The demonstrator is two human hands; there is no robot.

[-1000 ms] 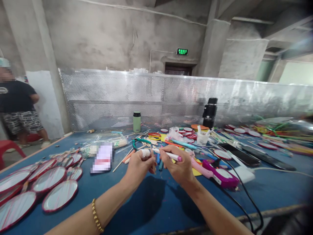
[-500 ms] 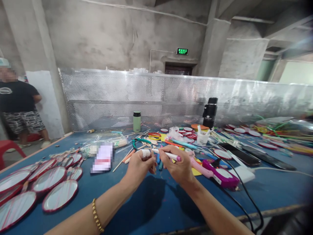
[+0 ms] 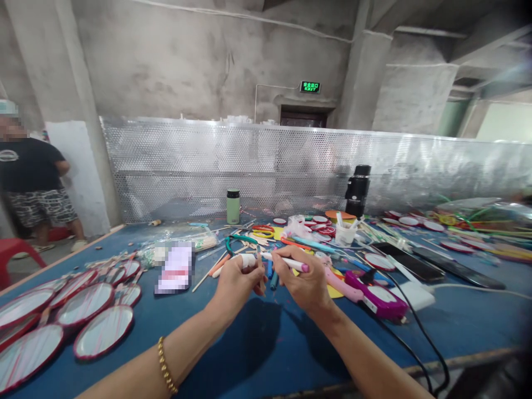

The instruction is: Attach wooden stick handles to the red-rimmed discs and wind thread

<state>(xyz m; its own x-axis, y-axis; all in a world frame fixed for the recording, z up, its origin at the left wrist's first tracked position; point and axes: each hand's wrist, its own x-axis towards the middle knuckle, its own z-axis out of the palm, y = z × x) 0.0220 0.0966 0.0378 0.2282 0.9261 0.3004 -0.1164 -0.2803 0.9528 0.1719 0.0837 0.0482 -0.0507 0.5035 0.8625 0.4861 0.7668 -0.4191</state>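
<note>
Low over the blue table, my left hand [image 3: 236, 280] pinches a small flat wooden stick [image 3: 261, 280], held roughly upright. White tape or bandage [image 3: 248, 260] wraps one of its fingers. My right hand [image 3: 305, 280] grips a white marker pen [image 3: 291, 262] with a pink end, its tip pointing left at the stick. Whether the tip touches the wood is too small to tell. Behind and below the hands lie blue pens [image 3: 274, 280], orange sticks [image 3: 220, 265] and a teal curved piece [image 3: 241, 238].
Red-rimmed oval discs [image 3: 103, 332] cover the left side. A phone [image 3: 174, 268] lies nearer the middle. At right are a purple device [image 3: 380, 299], black cables [image 3: 415, 318], a dark phone [image 3: 409, 261] and a white cup [image 3: 344, 235]. Farther back stand a green bottle [image 3: 233, 208] and black thermos [image 3: 357, 191].
</note>
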